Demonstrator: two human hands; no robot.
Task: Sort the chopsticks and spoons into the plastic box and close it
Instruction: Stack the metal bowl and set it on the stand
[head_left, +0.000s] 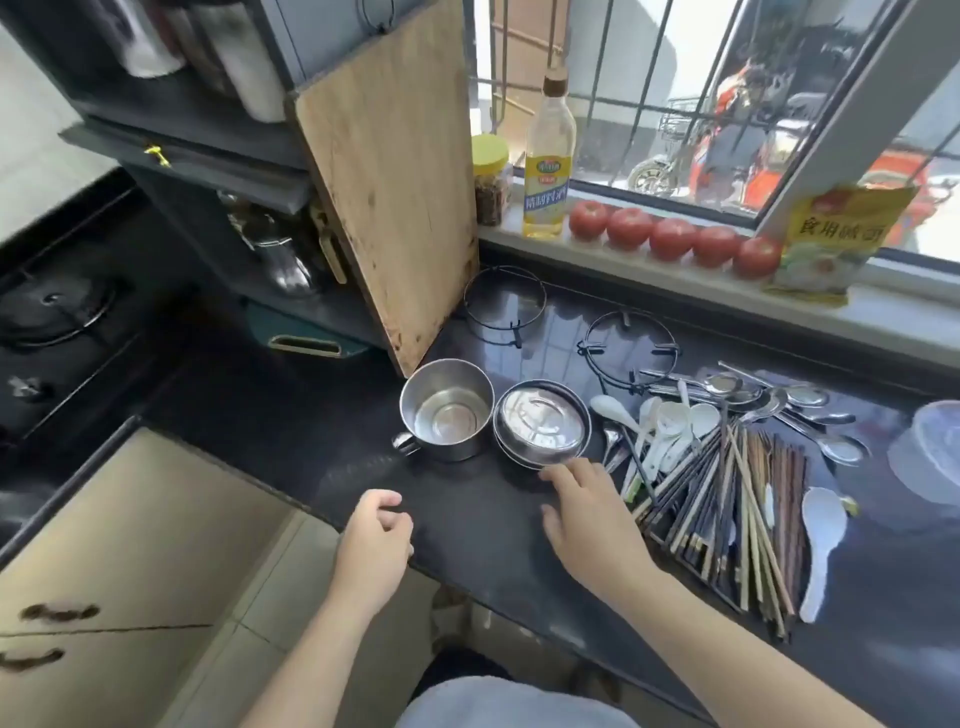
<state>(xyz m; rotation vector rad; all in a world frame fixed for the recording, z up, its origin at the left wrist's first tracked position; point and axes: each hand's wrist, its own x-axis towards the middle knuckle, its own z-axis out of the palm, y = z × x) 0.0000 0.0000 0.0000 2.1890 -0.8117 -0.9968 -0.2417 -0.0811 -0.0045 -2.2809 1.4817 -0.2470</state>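
Chopsticks (727, 504) heaped lower right, spoons (670, 421) mixed above them. Plastic box (930, 452) at right edge, blurred. Left hand (371, 545) loosely curled, empty. Right hand (587, 519) spread, empty, fingertips near steel bowl (540, 423). Chopsticks likely light, stiff, roll-prone: gather mid-length. Ceramic spoons likely fragile: lift by handles.

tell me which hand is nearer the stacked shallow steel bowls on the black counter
Right. The right hand has fingertips at the near rim of the stacked shallow steel bowls. The left hand rests at the counter edge, further left and nearer the person.
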